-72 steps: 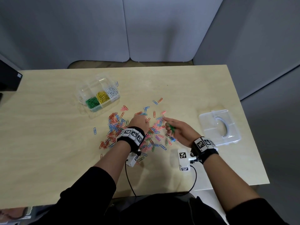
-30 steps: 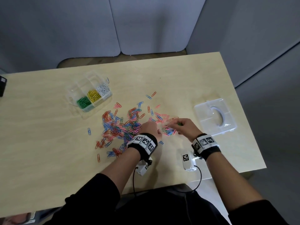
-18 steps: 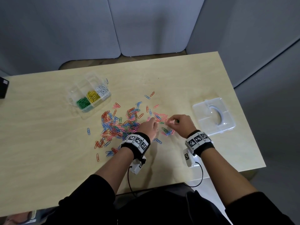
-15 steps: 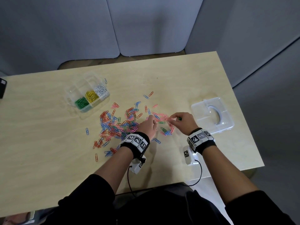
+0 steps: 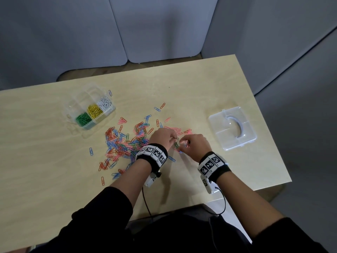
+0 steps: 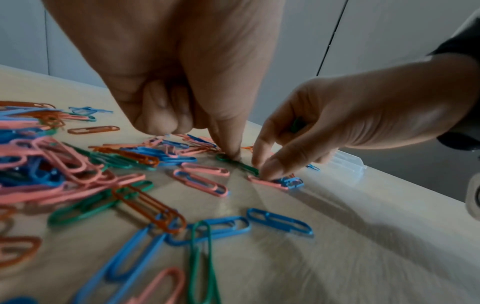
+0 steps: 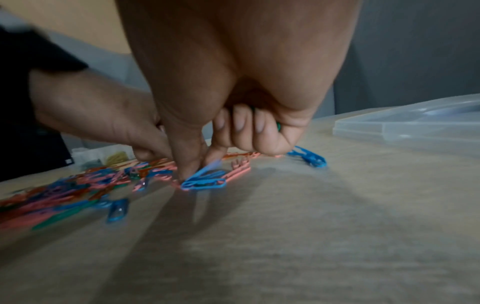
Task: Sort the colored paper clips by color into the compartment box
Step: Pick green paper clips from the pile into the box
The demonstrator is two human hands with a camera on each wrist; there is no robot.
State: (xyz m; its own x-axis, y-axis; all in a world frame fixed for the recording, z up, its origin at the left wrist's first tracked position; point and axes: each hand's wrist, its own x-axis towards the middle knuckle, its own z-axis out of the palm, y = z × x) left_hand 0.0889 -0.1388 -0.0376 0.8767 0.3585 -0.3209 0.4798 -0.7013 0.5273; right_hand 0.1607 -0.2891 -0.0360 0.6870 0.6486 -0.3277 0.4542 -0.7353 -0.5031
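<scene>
Loose paper clips (image 5: 127, 143) in pink, blue, orange and green lie scattered mid-surface. The clear compartment box (image 5: 73, 106) sits far left, open, holding green, yellow and white clips in separate compartments.

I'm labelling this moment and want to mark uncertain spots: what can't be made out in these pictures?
- How many green clips the right hand holds: right wrist view, curled fingers cover all but a green sliver.
- Whether the left hand pinches or only presses the green clip: left wrist view, the fingertip covers it.
- Contents of the compartment box back row: head view, too small.
</scene>
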